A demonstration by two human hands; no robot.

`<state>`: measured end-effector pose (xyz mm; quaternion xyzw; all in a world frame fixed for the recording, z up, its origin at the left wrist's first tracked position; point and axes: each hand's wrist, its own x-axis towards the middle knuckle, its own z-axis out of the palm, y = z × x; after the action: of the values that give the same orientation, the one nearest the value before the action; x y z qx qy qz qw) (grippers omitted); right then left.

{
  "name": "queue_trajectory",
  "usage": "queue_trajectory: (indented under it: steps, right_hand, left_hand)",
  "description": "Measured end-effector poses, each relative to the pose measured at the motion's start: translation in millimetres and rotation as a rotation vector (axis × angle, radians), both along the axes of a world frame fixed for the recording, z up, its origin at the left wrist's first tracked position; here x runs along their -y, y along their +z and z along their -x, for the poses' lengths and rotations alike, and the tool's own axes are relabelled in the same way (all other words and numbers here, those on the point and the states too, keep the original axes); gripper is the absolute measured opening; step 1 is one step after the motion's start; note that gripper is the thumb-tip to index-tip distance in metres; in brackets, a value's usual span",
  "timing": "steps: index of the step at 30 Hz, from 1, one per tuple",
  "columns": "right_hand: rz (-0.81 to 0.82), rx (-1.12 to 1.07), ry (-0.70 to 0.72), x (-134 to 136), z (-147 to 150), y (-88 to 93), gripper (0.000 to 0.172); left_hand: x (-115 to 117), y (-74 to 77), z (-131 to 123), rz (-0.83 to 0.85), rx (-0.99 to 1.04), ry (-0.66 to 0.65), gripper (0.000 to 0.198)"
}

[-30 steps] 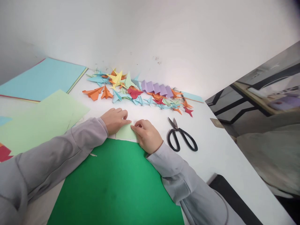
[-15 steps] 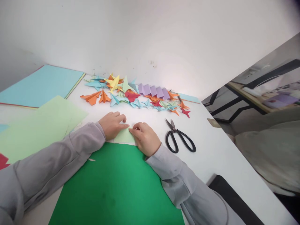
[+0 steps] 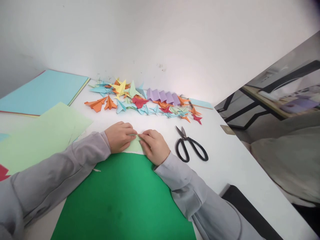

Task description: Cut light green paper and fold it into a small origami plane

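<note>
A small piece of light green paper lies at the far edge of a large green sheet. From its left side my left hand pinches the paper's top edge. My right hand grips the same edge from the right, its thumb and forefinger meeting the left fingertips. The top of the paper looks folded over there, though fingers hide part of it. Black-handled scissors rest on the white table to the right of my right hand, blades slightly apart and pointing away.
Folded paper planes in several colours and a pleated purple strip line the wall. Light green sheets and a blue-topped paper stack lie left. A black object sits at the right, near the table edge.
My fingertips have closed in on the small paper's top edge, which now appears folded down. My left fingers curl lower over its left side. The scissors and planes have stayed put.
</note>
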<state>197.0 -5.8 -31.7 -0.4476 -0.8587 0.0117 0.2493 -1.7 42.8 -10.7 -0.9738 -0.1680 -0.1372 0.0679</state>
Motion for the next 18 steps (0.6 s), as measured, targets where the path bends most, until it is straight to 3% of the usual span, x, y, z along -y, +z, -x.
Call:
queue_trajectory:
  steps: [10,18]
  right_hand:
    - [-0.126,0.403,-0.118,15.5,15.9,20.3,0.039]
    - [-0.178,0.490,-0.173,44.5,11.3,22.8,0.049]
  left_hand:
    - [11.9,-0.7,-6.3,-0.091,0.007,0.067,0.021]
    - [14.0,-1.7,-5.6,-0.144,0.015,0.100,0.024]
